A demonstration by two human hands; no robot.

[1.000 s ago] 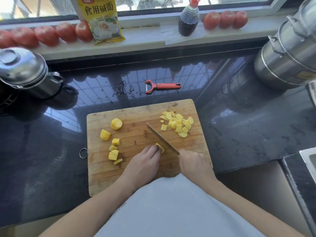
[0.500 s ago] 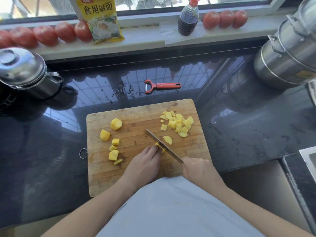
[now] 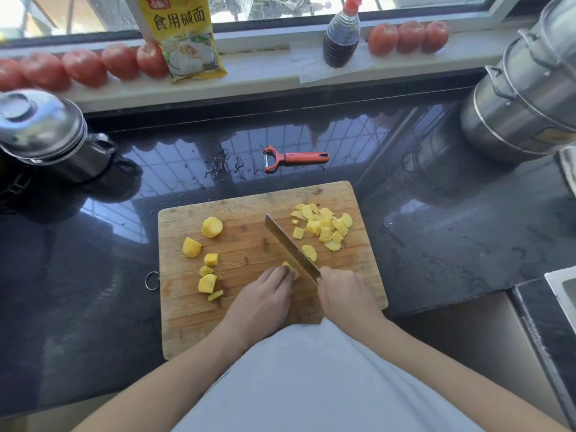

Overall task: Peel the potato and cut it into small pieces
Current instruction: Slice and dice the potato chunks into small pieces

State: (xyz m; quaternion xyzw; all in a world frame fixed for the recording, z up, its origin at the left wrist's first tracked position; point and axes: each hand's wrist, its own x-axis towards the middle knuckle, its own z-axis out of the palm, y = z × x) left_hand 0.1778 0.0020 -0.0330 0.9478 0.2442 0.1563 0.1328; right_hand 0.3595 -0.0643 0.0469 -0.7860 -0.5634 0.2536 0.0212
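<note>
Knife [image 3: 291, 246] dropped back onto chunk [image 3: 292, 269]; left hand [image 3: 263, 299] pinning chunk, right hand [image 3: 343, 294] gripping knife, slice [image 3: 309, 252] beyond blade.

Windowsill and bench clutter around the work area

On the far sill, a row of tomatoes [image 3: 84, 67] lies left of a yellow packet [image 3: 184, 39] propped against the window; right of it stands a dark sauce bottle [image 3: 341, 35] on what looks like a paper sheet, then three more tomatoes [image 3: 410, 37]. On the dark bench [image 3: 467, 238], a lidded steel pot [image 3: 46, 132] sits far left and a stacked steel steamer [image 3: 526, 98] far right.
</note>
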